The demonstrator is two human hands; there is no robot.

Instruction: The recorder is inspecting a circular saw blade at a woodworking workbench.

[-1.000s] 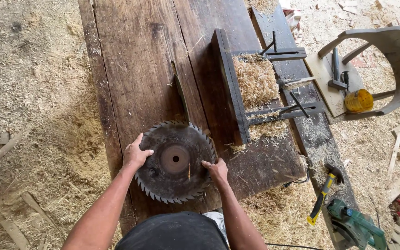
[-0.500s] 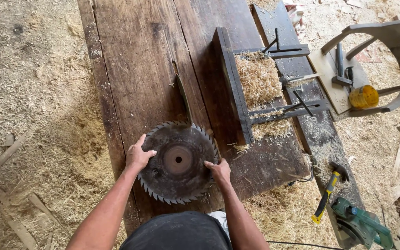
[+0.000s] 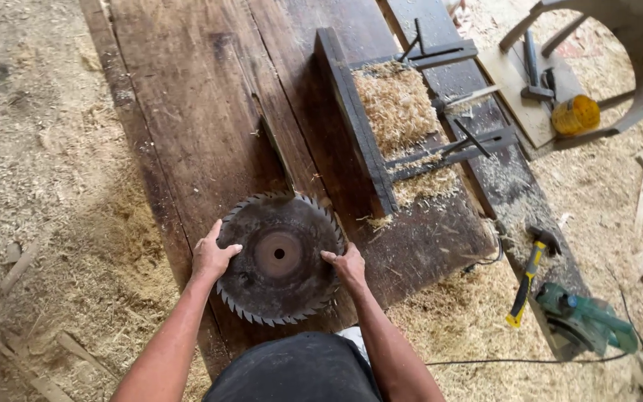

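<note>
A large dark circular saw blade (image 3: 279,257) with pointed teeth and a small centre hole lies flat on the near end of a dark wooden saw table (image 3: 187,112). My left hand (image 3: 213,257) grips the blade's left edge, thumb on its face. My right hand (image 3: 345,264) holds the right edge, fingers on top. A narrow blade slot (image 3: 277,149) runs along the table just beyond the blade.
A dark metal fence (image 3: 355,119) with clamps and piled sawdust (image 3: 396,104) sits to the right. A yellow-handled hammer (image 3: 528,279), a green power tool (image 3: 582,320) and its cable lie at the right. Sawdust and wood scraps cover the ground. A yellow container (image 3: 574,114) rests far right.
Both hands keep hold of the blade at its edges; it has barely shifted on the table. The camera view has drifted slightly.
</note>
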